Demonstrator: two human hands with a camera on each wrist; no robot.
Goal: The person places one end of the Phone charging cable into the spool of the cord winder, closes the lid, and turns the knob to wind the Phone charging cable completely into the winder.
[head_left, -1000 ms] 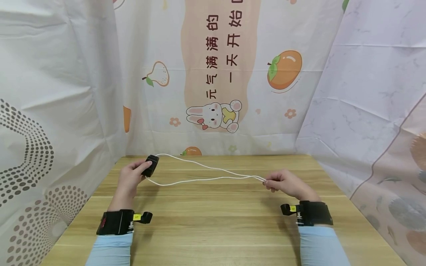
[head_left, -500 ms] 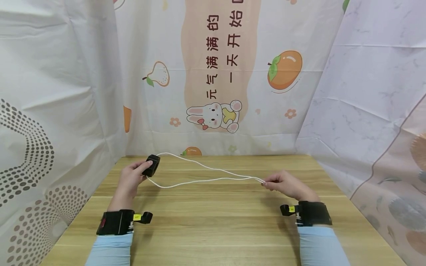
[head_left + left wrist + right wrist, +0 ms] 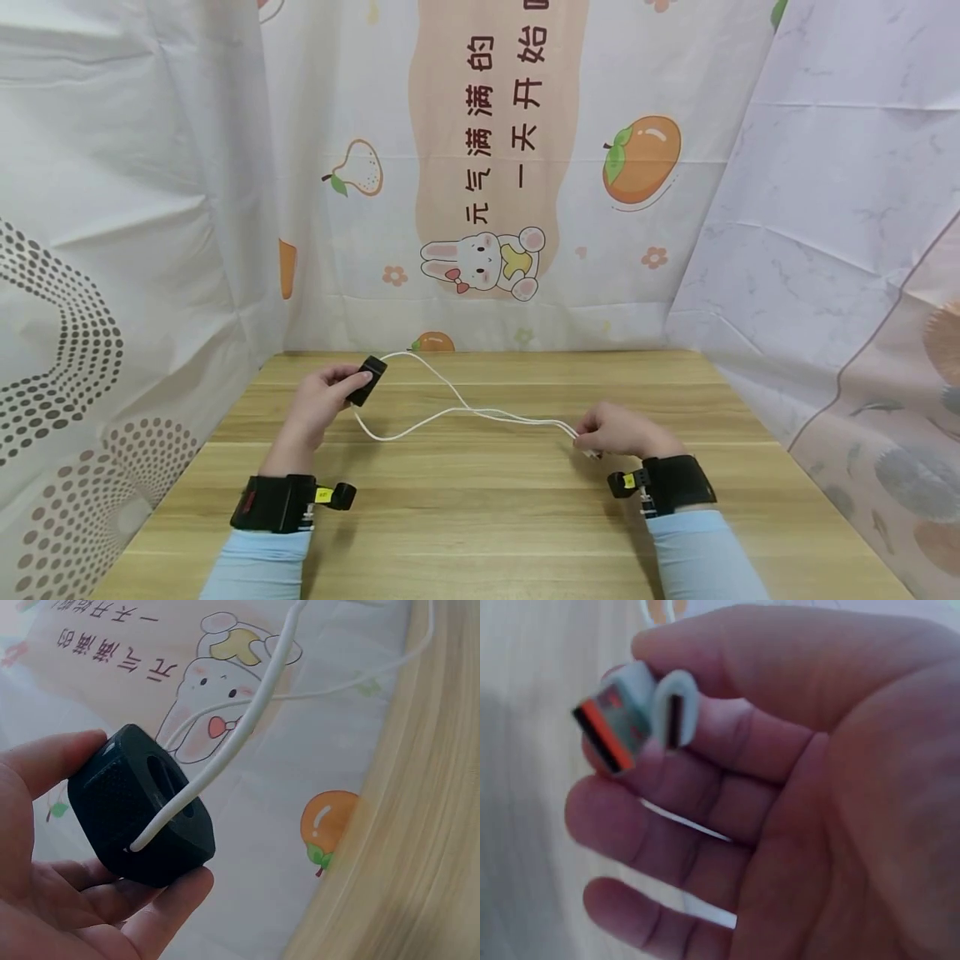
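On the left, my left hand (image 3: 318, 398) grips a small black block (image 3: 368, 381) between thumb and fingers, raised over the table. The left wrist view shows an oval slot in the block's face and a white charging cable (image 3: 251, 724) emerging beside it. Two strands of the cable run slackly across to my right hand (image 3: 621, 430), crossing midway. There the thumb and index finger pinch both cable ends together. In the right wrist view, a USB-A plug (image 3: 615, 724) with an orange insert lies against a slim USB-C plug (image 3: 676, 712), while the other fingers are loosely curled beneath.
The wooden table (image 3: 450, 517) spreads below both hands. Behind it hangs a printed curtain (image 3: 345, 258), with more curtain cloth at both sides. Each wrist carries a black strap with a small camera.
Both hands have come closer together: the left moved right with the black block, the right moved left and nearer the body. The cable strands went slacker and now cross.
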